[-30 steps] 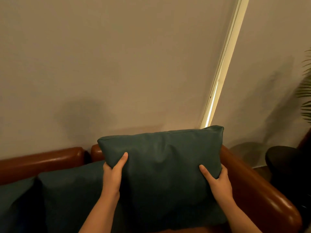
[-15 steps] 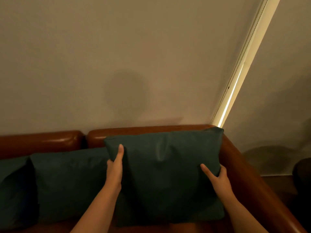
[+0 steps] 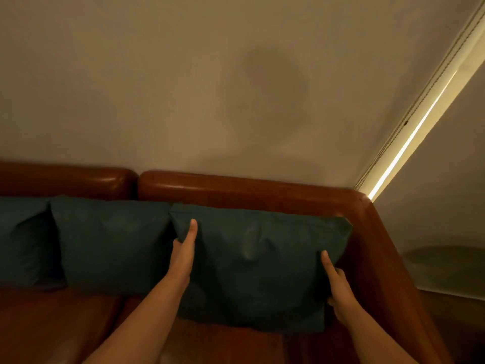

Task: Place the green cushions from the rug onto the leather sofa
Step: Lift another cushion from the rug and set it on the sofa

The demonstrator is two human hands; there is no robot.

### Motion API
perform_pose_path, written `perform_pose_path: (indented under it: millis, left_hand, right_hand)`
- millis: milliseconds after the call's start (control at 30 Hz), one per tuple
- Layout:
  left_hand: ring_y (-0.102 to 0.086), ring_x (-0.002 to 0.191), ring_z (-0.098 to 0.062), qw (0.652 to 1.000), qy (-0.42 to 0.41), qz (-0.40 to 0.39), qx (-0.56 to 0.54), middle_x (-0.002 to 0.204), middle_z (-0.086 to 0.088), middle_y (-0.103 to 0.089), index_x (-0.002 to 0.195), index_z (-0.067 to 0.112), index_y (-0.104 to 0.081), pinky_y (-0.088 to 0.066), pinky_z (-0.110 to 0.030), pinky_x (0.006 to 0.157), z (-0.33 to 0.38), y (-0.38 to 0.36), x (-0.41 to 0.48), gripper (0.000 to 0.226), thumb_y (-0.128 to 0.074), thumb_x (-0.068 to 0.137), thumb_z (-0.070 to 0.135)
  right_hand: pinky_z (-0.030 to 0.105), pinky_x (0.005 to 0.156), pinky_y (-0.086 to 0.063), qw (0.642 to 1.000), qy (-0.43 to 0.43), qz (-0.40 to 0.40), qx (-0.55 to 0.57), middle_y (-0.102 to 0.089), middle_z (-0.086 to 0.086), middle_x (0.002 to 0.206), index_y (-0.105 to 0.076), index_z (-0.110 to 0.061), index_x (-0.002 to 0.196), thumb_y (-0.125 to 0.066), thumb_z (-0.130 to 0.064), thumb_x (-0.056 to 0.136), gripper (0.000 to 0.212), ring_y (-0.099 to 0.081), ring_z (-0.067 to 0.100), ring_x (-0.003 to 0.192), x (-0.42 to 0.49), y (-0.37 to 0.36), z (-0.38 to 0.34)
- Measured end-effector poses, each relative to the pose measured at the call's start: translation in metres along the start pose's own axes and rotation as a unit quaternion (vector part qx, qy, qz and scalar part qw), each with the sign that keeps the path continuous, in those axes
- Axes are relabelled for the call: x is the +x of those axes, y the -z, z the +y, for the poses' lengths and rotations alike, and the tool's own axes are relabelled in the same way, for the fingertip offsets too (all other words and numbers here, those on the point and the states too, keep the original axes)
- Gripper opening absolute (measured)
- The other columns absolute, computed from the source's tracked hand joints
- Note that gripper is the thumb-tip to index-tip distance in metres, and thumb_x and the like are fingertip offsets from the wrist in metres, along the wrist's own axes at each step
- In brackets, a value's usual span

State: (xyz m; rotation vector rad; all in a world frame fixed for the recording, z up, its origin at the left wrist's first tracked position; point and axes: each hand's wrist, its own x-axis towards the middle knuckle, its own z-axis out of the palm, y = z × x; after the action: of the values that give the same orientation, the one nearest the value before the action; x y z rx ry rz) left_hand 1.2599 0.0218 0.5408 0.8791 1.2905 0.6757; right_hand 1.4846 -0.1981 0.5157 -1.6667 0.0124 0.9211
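Held cushion: the green cushion [image 3: 257, 264] stood upright at the right end of the sofa [image 3: 236, 189], its back against the backrest and its lower edge down at the seat
Left hand: the left hand [image 3: 183, 256] gripped the cushion's upper left edge, thumb flat on the front face, fingers tucked out of sight behind
Right hand: the right hand [image 3: 338, 287] gripped the right edge lower down, thumb on the front, fingers hidden behind
Other cushions: a second cushion [image 3: 110, 240] leaned on the backrest just left of the held one, touching it; a third cushion [image 3: 23, 240] sat further left, cut by the frame edge
Armrest: the brown leather armrest [image 3: 388, 271] ran towards the near right, just beside the held cushion
Wall: the plain wall [image 3: 131, 88] behind carried a soft shadow [image 3: 273, 82]; a bright strip of light [image 3: 409, 145] slanted at the far right
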Motion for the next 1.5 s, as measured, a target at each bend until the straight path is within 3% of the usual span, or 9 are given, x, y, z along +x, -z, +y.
perform_pose_path:
  millis: [100,200,267,400,467,600,1067,1233,1500]
  left_hand:
    - [-0.046,0.127,-0.030,1.000,0.001,-0.002,-0.012,0.142,-0.007,-0.046,0.146,0.019,-0.030,-0.035,-0.051,0.109,-0.005,-0.007,0.016,0.133,-0.062,0.037,0.089]
    - [-0.047,0.127,-0.029,1.000,0.009,-0.003,-0.016,0.142,-0.005,-0.047,0.146,0.020,-0.031,-0.035,-0.051,0.109,-0.011,-0.011,0.034,0.134,-0.065,0.036,0.089]
    - [-0.047,0.127,-0.029,1.000,0.021,-0.003,-0.019,0.141,-0.005,-0.047,0.146,0.021,-0.030,-0.035,-0.051,0.109,-0.020,-0.012,0.047,0.132,-0.066,0.038,0.088]
    - [-0.050,0.123,-0.026,1.000,0.029,-0.002,-0.003,0.138,-0.002,-0.051,0.144,0.023,-0.035,-0.037,-0.049,0.109,-0.035,-0.012,0.065,0.122,-0.066,0.044,0.086]
    - [-0.052,0.122,-0.027,1.000,0.026,0.006,0.004,0.136,-0.003,-0.052,0.143,0.020,-0.036,-0.039,-0.049,0.107,-0.038,-0.013,0.072,0.116,-0.065,0.048,0.081]
    - [-0.052,0.121,-0.026,0.999,0.023,0.026,0.015,0.137,-0.005,-0.052,0.143,0.016,-0.037,-0.040,-0.045,0.106,-0.044,-0.016,0.091,0.095,-0.064,0.069,0.069]
    - [-0.048,0.126,-0.026,0.999,0.020,0.031,0.038,0.140,-0.001,-0.048,0.147,0.022,-0.028,-0.037,-0.046,0.108,-0.048,-0.015,0.144,0.090,-0.062,0.075,0.064]
    - [-0.045,0.128,-0.027,0.996,0.031,0.033,0.072,0.143,-0.005,-0.044,0.147,0.018,-0.022,-0.035,-0.044,0.110,-0.059,-0.015,0.161,0.084,-0.060,0.083,0.057]
    - [-0.045,0.126,-0.032,0.981,0.021,0.072,0.180,0.140,-0.016,-0.044,0.142,0.001,-0.020,-0.036,-0.037,0.104,-0.053,-0.027,0.163,0.083,-0.055,0.088,0.053]
  right_hand:
    - [0.045,0.092,-0.036,1.000,0.000,0.001,-0.021,-0.047,0.005,0.124,-0.034,-0.011,0.137,-0.066,-0.087,0.026,0.139,-0.044,0.032,0.126,0.015,-0.007,0.005]
    - [0.047,0.099,-0.035,1.000,-0.012,-0.004,-0.001,-0.044,0.010,0.139,-0.032,-0.009,0.140,-0.065,-0.067,0.065,0.101,-0.042,0.033,0.128,0.032,-0.012,0.007]
    - [0.048,0.100,-0.035,1.000,-0.023,0.007,-0.004,-0.043,0.011,0.142,-0.032,-0.009,0.141,-0.062,-0.058,0.074,0.088,-0.043,0.033,0.127,0.045,-0.013,0.009]
    - [0.049,0.101,-0.038,0.999,-0.030,0.009,-0.020,-0.049,0.009,0.133,-0.036,-0.012,0.140,-0.067,-0.066,0.061,0.100,-0.047,0.033,0.123,0.066,-0.020,0.009]
    - [0.046,0.098,-0.040,0.999,-0.030,0.006,-0.026,-0.051,0.008,0.131,-0.038,-0.014,0.139,-0.068,-0.066,0.064,0.096,-0.049,0.032,0.122,0.074,-0.025,0.010]
    - [0.049,0.102,-0.043,0.999,-0.026,-0.007,-0.047,-0.057,0.003,0.125,-0.046,-0.018,0.130,-0.073,-0.080,0.040,0.113,-0.056,0.027,0.113,0.094,-0.034,0.022]
    - [0.049,0.104,-0.040,0.999,-0.004,-0.001,-0.054,-0.052,0.001,0.128,-0.038,-0.017,0.137,-0.075,-0.074,0.041,0.118,-0.051,0.026,0.118,0.137,-0.066,0.029]
    - [0.049,0.106,-0.038,0.997,-0.008,0.020,-0.081,-0.049,0.005,0.136,-0.034,-0.017,0.140,-0.073,-0.067,0.049,0.111,-0.048,0.028,0.123,0.148,-0.070,0.044]
    - [0.047,0.107,-0.037,0.993,0.007,0.047,-0.108,-0.042,0.005,0.142,-0.034,-0.017,0.143,-0.068,-0.073,0.047,0.116,-0.044,0.030,0.127,0.152,-0.076,0.046]
